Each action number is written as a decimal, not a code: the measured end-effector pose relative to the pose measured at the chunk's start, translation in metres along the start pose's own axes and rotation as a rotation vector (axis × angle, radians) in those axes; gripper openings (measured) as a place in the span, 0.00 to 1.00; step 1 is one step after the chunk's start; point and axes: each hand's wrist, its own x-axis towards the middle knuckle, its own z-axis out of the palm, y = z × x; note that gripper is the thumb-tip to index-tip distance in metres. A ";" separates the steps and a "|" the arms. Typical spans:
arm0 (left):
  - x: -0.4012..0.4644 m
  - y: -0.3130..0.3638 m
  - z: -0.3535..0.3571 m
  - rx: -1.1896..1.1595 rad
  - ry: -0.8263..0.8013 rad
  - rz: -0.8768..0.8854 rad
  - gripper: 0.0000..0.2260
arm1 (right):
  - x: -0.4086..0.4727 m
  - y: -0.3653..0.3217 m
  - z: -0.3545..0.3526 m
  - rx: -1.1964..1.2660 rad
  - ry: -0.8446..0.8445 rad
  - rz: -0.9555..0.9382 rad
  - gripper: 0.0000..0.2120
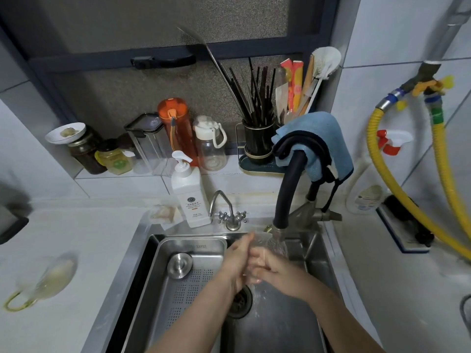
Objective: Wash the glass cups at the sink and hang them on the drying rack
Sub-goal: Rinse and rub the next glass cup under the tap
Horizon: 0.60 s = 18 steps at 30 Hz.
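Two bare arms reach up from the bottom edge over the shiny steel sink (316,253). The round dark drain (238,300) sits in the sink floor just under the wrists. On the left side of the sink rests a steel strainer tray with small holes (163,276), and a round steel plug lid (180,265) lies at its far end.

The left hand (235,261) and the right hand (263,267) meet over the drain. Both wrap around a clear glass cup (270,244), with fingers curled on it. The cup lies tilted, its long side running from the hands up and to the right, and its far end points at the tap mouth. Water runs over it from the black bendy tap hose (288,184).

On the white counter (76,225), near the left edge, lies another clear glass cup with a yellow handle (44,280), blurry and on its side.

At the back edge of the sink stands a white pump soap bottle (188,194) beside a small steel tap (230,212). A blue cloth (318,138) hangs over the hose. Farther back, a black holder full of chopsticks (258,141) stands on the ledge.
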 end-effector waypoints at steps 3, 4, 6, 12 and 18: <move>0.001 0.001 -0.005 -0.029 -0.007 -0.055 0.24 | -0.014 0.002 -0.007 -0.333 0.146 -0.061 0.15; 0.001 0.000 -0.006 -0.052 -0.021 -0.081 0.25 | -0.019 0.004 -0.009 -0.410 0.208 -0.103 0.19; -0.003 0.002 -0.006 -0.093 -0.027 -0.114 0.25 | -0.026 0.011 -0.008 -0.384 0.393 -0.165 0.19; -0.003 -0.012 -0.005 -0.159 -0.143 -0.176 0.35 | -0.024 0.025 0.006 0.254 0.511 -0.027 0.32; -0.009 -0.021 0.002 0.048 -0.173 0.045 0.21 | -0.029 0.035 -0.003 0.495 0.452 0.040 0.19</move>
